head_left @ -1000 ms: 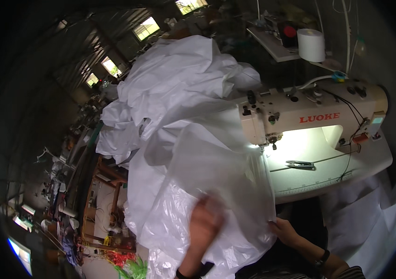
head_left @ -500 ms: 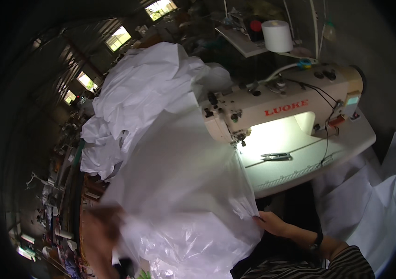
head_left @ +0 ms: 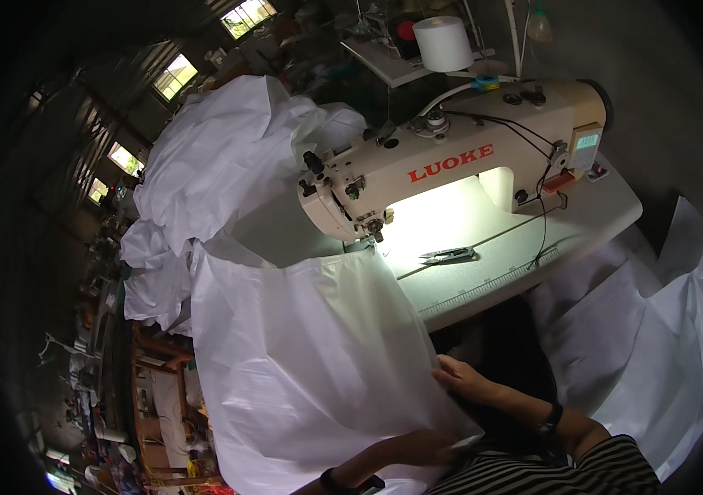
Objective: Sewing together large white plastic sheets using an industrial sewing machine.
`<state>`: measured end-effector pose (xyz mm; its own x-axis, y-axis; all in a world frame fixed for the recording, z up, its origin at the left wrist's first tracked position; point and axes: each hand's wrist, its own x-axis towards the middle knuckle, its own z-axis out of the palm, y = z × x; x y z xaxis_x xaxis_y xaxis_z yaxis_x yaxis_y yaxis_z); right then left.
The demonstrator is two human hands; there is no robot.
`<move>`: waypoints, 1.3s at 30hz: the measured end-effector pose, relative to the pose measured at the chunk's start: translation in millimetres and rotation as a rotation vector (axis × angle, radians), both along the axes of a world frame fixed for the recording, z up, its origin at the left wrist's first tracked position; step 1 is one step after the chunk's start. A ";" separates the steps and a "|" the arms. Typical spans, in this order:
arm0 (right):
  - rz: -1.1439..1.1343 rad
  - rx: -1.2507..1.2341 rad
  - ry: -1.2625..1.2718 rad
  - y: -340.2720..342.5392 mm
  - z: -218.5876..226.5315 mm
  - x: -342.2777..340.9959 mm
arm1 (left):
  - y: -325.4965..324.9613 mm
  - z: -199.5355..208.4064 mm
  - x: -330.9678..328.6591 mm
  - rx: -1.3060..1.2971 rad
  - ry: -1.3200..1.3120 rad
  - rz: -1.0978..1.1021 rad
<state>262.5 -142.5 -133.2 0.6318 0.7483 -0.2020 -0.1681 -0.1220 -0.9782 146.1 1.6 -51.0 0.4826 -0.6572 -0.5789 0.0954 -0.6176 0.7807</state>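
Observation:
A large white plastic sheet [head_left: 302,355] hangs over the front of the sewing machine table, its upper edge passing beneath the head of the sewing machine [head_left: 450,157]. My right hand [head_left: 464,380] is closed at the sheet's right edge, with the fabric pinched at the fingertips. Low in front of me, my left hand [head_left: 438,446] reaches across the sheet toward the right. Its fingers are smeared by motion, with a whitish bit at their tips, so their grip is unclear. Thread snips [head_left: 449,256] lie on the lit machine bed.
A heap of white sheeting [head_left: 219,157] is piled behind and left of the machine. More white sheets [head_left: 640,338] hang at the right. A white thread cone [head_left: 443,44] stands behind the machine. Left of the sheet is a wooden frame [head_left: 158,363] with clutter.
My left hand has swung from the far left to the lower middle, across the sheet. The sheet's near part has dropped and flattened. My right hand stays at its right edge.

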 end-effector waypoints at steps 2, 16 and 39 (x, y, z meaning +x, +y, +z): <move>-0.064 0.125 -0.014 5.0 4.3 -3.9 | 0.3 25.8 14.7 -0.001 -0.236 -0.053; -0.253 -0.023 -0.151 3.2 51.3 19.4 | 107.6 41.7 102.1 0.936 -1.038 0.316; -0.305 -0.553 -1.009 96.9 97.5 131.7 | 115.3 0.6 187.7 0.464 -1.345 0.626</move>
<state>394.2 -45.6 -35.7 0.8275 0.5075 0.2401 0.5521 -0.6577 -0.5124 333.8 116.9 -50.3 0.9142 -0.0522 0.4019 -0.1677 -0.9515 0.2580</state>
